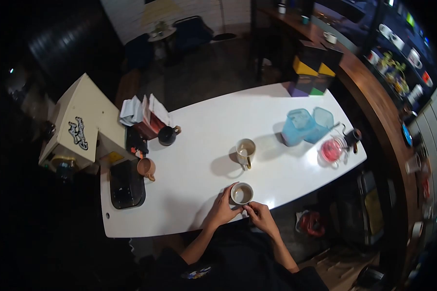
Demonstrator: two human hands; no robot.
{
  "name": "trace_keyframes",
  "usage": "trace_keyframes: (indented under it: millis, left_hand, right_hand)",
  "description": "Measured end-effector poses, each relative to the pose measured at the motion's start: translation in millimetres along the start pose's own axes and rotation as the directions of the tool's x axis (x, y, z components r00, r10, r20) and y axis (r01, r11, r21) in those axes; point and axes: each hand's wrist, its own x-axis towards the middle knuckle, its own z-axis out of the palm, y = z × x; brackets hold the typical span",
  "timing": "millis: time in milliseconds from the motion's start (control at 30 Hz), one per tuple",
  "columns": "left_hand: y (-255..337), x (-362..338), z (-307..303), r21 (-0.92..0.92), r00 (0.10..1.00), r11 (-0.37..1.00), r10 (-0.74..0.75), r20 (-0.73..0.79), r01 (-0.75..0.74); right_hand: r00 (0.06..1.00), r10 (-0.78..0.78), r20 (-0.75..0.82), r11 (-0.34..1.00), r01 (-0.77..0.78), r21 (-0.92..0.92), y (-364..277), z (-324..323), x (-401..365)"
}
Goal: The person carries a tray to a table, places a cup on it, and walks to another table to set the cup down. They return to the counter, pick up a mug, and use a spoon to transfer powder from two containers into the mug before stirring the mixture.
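Note:
Near the front edge of the white table, a pale mug (pixel 242 193) is held between both my hands. My left hand (pixel 223 209) curves round its left side, fingers and thumb against the wall. My right hand (pixel 260 216) pinches at its lower right, where the handle would be; the fingers cover that part. Light-coloured residue or liquid shows inside, too small to tell which. Just beyond stands a second, taller mug (pixel 246 149) with its handle toward me, and neither hand touches it.
On the white table (pixel 194 131) stand a brown cup (pixel 146 168), a black cup (pixel 167 136), a paper holder (pixel 150 123) and a cream machine (pixel 77 128) at left. Blue containers (pixel 298 127), a glass vessel with pink contents (pixel 331 151) and dark boxes (pixel 315 70) are at right.

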Motion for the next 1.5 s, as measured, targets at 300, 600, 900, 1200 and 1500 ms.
trace_keyframes:
  millis: [300,600,900,1200,1500]
  left_hand:
    - [-10.5,8.5,17.7,-0.017,0.937,0.997,-0.077,-0.34,0.075]
    - [-21.9,-5.5,0.7,-0.037,0.813,0.992,-0.117,-0.57,0.117]
    - [-34.4,5.0,-51.1,-0.032,0.825,0.987,-0.148,-0.545,0.156]
    - [-52.5,26.7,-120.9,0.097,0.861,0.991,-0.034,-0.507,0.096]
    - [-82.1,48.5,-191.3,0.346,0.864,0.915,-0.004,-0.504,0.206]
  right_hand:
    - [0.912,-0.069,0.404,0.991,0.11,-0.08,-2.9,-33.1,57.9]
    - [0.885,-0.224,0.408,0.96,0.272,-0.065,10.1,7.4,89.6]
    - [0.888,-0.276,0.368,0.943,0.325,-0.077,-1.2,50.6,115.8]
    - [0.941,-0.246,0.233,0.944,0.287,-0.163,-20.1,71.6,140.4]
    - [0.965,-0.175,0.193,0.968,0.205,-0.148,-13.7,66.2,135.5]
